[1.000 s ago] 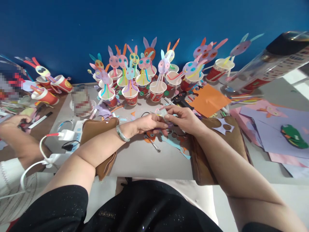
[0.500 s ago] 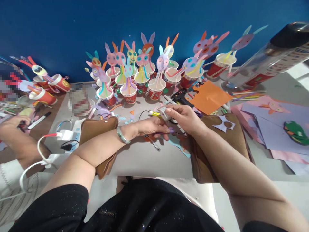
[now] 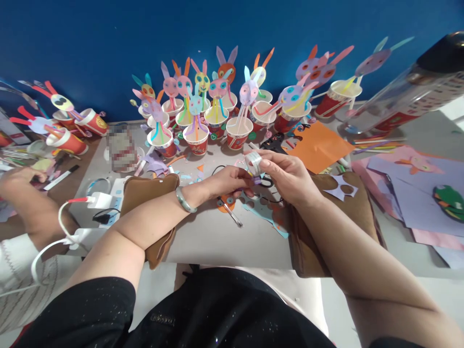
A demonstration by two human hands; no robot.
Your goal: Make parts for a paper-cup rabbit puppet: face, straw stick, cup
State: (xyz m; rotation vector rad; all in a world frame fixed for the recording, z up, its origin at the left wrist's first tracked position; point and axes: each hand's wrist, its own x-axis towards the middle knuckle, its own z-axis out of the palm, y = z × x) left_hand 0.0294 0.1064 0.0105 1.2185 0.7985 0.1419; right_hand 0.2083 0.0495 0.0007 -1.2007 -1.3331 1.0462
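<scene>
My right hand (image 3: 290, 176) pinches a small whitish roll (image 3: 253, 163) that looks like tape, between thumb and fingers. Just left of it, my left hand (image 3: 232, 181) is closed on a small purple paper piece (image 3: 257, 181), mostly hidden by the fingers. The hands are close together above the table. Below them lie a pen (image 3: 232, 214), an orange paper piece (image 3: 227, 202) with blue-ringed eyes, and light blue paper scraps (image 3: 266, 218). Black-handled scissors (image 3: 267, 182) are partly visible behind the hands.
Paper cups (image 3: 195, 140) with straw-and-paper rabbits stand at the back. Brown cushions (image 3: 150, 198) lie under both arms. Orange paper (image 3: 322, 147), purple sheets (image 3: 409, 193) and a tilted clear bottle (image 3: 395, 96) are at right. A power strip (image 3: 115, 198) and another person's hand (image 3: 25, 181) are at left.
The right hand has turned the whitish roll and shifted it slightly right and up. The left hand has risen a little, uncovering more of the orange piece. The view has shifted slightly.
</scene>
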